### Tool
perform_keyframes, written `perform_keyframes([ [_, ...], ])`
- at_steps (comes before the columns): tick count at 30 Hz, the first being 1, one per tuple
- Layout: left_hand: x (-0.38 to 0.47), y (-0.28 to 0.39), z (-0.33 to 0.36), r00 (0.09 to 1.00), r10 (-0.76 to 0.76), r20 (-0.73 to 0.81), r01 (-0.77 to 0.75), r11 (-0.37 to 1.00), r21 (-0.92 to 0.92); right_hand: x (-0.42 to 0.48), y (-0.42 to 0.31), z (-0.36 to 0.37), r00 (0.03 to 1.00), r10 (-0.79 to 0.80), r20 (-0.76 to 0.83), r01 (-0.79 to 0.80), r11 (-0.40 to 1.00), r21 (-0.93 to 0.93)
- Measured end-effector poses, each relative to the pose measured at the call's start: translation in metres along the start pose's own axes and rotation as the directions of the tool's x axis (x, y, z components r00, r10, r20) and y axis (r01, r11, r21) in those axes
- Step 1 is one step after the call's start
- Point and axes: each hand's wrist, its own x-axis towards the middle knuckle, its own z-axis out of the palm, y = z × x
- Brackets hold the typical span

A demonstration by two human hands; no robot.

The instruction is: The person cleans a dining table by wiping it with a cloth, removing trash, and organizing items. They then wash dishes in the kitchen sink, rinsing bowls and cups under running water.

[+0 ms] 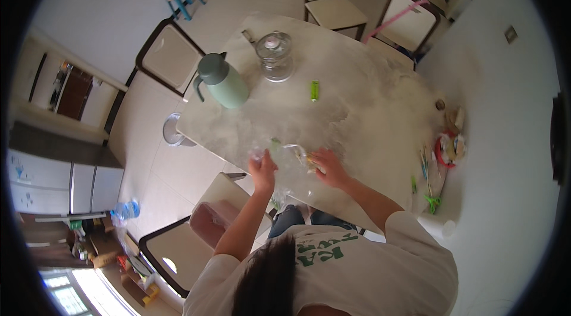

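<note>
My left hand [262,169] is closed around crumpled clear plastic film [256,154] near the table's front edge. My right hand [330,167], palm down, has its fingertips on a small yellowish item [309,160] with pale parts; blur hides what it is. Between the two hands lies more clear plastic [292,155], see-through and hard to outline. A faint green patch [275,142] shows by the plastic near my left hand. Beyond the hands, a bright green cylindrical object [315,90] rests on the marbled table [374,137].
A pale green thermos jug [227,86] and a clear lidded pitcher [275,57] stand at the table's far left. Green scissors [432,202] and a red bowl [446,150] holding things sit by the right wall. Chairs [169,55] surround the table; a pink bin [214,222] is at left.
</note>
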Motion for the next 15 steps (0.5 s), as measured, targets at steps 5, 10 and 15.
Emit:
perform_keyframes([
  [5,0.031,-0.027,0.009,0.954,-0.011,0.300,-0.200,0.723,0.662,0.074,0.042,-0.008,0.952,0.199,-0.230,-0.183,0.979,0.092],
  [10,0.034,-0.003,0.009,0.684,0.091,0.724,-0.611,0.614,0.500,0.203,0.082,-0.041,0.869,0.274,-0.413,-0.248,0.962,0.117],
  [15,0.063,0.083,-0.015,0.667,0.163,0.727,-0.639,0.626,0.447,0.328,0.157,-0.083,0.934,0.141,-0.328,-0.191,0.973,-0.127],
])
